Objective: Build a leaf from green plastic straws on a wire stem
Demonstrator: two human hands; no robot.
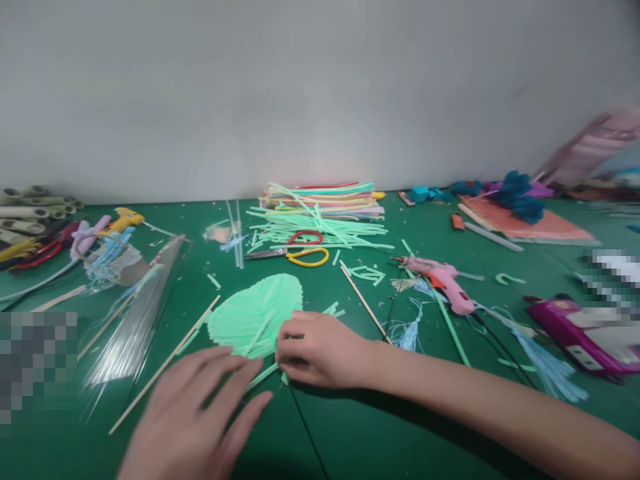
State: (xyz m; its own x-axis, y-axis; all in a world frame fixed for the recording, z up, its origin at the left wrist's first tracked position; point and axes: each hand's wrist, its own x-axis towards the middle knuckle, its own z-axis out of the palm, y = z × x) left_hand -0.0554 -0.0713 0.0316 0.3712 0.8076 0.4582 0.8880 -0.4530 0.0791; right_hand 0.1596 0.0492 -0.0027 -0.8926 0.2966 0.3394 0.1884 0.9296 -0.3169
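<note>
A leaf-shaped piece of mint-green pipe cleaners point(250, 303) lies flat on the table, its lower edge partly hidden by both hands. My right hand point(320, 350) has its fingers curled at that edge, around the end of a green pipe cleaner point(264, 377). Close by on the left is my left hand point(200, 407), slightly blurred, thumb and fingers apart near the same pipe cleaner. Whether it touches the pipe cleaner is hard to see. A thin wooden stick point(165, 363) lies left of the leaf shape, and another wooden stick point(365, 300) to its right.
Scissors point(290, 255) lie before a pile of pipe cleaners point(320, 223). To the right are a pink glue gun point(445, 280), blue tassels point(547, 360) and a magenta tool point(580, 333). Clear plastic sheeting point(135, 327) and a yellow glue gun point(123, 220) are left.
</note>
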